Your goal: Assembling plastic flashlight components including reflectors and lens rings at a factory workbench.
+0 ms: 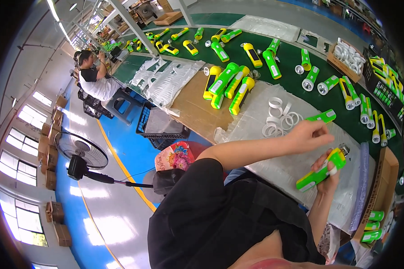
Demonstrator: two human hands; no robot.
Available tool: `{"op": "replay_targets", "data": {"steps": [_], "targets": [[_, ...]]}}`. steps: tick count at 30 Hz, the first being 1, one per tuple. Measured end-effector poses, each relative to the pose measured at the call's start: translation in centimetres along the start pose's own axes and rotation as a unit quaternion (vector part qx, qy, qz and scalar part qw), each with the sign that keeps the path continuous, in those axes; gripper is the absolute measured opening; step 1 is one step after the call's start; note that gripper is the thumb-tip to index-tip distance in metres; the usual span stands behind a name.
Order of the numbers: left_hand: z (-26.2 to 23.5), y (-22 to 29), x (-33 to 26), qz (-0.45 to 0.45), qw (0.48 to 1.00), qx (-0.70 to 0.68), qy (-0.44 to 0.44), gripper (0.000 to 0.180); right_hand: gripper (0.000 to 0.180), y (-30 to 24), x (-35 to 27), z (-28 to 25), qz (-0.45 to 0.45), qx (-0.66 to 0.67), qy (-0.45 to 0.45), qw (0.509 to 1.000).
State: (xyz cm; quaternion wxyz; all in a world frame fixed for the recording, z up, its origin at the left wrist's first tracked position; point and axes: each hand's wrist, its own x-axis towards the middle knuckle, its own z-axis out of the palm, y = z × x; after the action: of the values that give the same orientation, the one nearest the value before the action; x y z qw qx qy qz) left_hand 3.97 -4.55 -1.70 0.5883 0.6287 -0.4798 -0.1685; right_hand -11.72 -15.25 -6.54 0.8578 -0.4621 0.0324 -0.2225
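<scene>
My right hand [328, 178] is wrapped round a green and yellow flashlight [312, 178], held tilted with its bare metallic front end up. A small white patch shows by the fingers of that hand. Just above and to the left hovers my left hand [310, 136], fingers loosely bent and apart, with nothing visible in them. Behind it a green flashlight [324, 116] lies on the table, partly hidden by the hand. Several loose white rings [275, 112] lie on the pale sheet [256, 130] left of my left hand.
A cluster of green and yellow flashlights [224, 83] lies on cardboard at left. More flashlights [310, 79] line the green belt [292, 87] behind. A carton of white parts [345, 58] and a dark crate [388, 89] stand far right. A person [93, 76] sits at far left.
</scene>
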Motion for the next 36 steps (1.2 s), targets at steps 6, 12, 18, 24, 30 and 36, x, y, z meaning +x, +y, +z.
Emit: {"op": "replay_targets", "data": {"steps": [6, 12, 18, 24, 30, 36], "targets": [[0.9, 0.2, 0.8, -0.140, 0.853, -0.429, -0.262, 0.048, 0.076, -0.1, -1.1, 4.9, 0.098, -0.019, -0.149, 0.984], [0.4, 0.5, 0.0, -0.089, 0.903, -0.381, -0.176, 0.016, 0.080, -0.4, -2.6, 5.2, 0.113, -0.055, -0.093, 0.988], [0.9, 1.6, -2.6, 0.064, 0.968, -0.230, -0.073, 0.016, 0.081, -0.8, -3.7, 6.0, 0.063, -0.132, -0.028, 0.989], [3.1, 0.4, -4.0, 0.182, 0.971, -0.130, -0.089, 0.015, 0.060, 0.2, -4.4, 3.9, 0.038, -0.124, 0.031, 0.991], [2.9, 0.7, -3.3, 0.284, 0.946, 0.069, -0.139, 0.028, 0.041, 1.4, -4.8, 3.0, 0.006, -0.082, 0.144, 0.986], [6.7, -3.3, -0.5, 0.079, 0.985, -0.063, -0.138, 0.045, 0.039, -1.3, -6.3, 0.9, -0.007, -0.005, 0.155, 0.988]]}}
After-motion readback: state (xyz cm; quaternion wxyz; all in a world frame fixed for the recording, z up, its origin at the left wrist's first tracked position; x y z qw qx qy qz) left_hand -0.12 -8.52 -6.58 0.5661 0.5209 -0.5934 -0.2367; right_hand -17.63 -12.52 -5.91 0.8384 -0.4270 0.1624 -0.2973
